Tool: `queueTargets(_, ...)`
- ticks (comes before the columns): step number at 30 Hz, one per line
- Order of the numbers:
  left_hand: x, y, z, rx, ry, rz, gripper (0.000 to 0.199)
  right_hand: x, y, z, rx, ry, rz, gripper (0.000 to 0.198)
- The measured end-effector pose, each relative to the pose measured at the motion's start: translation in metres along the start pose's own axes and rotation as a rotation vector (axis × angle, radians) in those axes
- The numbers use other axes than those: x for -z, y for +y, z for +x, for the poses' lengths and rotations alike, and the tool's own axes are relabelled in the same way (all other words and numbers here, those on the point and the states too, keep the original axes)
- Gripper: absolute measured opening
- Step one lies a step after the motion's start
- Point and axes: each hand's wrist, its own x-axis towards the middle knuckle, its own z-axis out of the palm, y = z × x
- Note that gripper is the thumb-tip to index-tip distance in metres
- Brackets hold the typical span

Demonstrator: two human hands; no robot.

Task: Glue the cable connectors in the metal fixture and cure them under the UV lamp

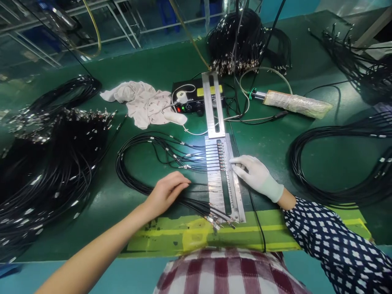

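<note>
My left hand is bare and pinches a thin black cable whose end reaches toward a slotted metal fixture. My right hand, in a white glove, has its fingertips drawn together at the fixture's right edge; whether anything small is between them is hidden. Several black cables lie side by side across the fixture's upper half, their metal ends in a row at the slot. Below my left hand, a loose bunch of cable ends rests over the fixture's lower end.
Behind the fixture, a metal slotted bar leans across a black control box. A white cloth lies left of it, a wrapped-handle tool right. Cable bundles fill the left side; a coil lies at right.
</note>
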Motion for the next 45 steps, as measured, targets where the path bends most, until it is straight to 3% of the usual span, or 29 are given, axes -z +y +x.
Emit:
queueTargets(8,-0.043,0.006,0.031,-0.087,-0.030,0.139,0.022,0.006,0.000,-0.011,0.049,-0.018,0.066,0.022)
queueTargets(12,-0.040,0.008,0.036,-0.079,0.067,0.056,0.014,0.008,0.001,-0.012,0.040,-0.035,0.057,0.023)
queueTargets(20,-0.049,0.004,0.036,-0.152,0.133,0.320,0.008,0.009,0.001,-0.010,0.026,-0.065,0.072,0.023)
queueTargets(26,-0.040,0.005,0.039,-0.172,0.026,0.273,0.009,0.009,0.002,-0.010,0.036,-0.066,0.086,0.021)
queueTargets(31,-0.033,0.003,0.044,-0.161,-0.077,0.146,0.023,0.008,0.002,-0.009,0.032,-0.075,0.074,0.021)
queueTargets(39,-0.035,-0.004,0.043,-0.325,-0.058,0.228,0.035,0.010,0.002,-0.009,0.051,-0.076,0.085,0.021)
queueTargets(45,-0.037,0.001,0.031,-0.266,-0.022,0.509,0.039,0.008,0.003,-0.005,0.050,-0.063,0.095,0.017)
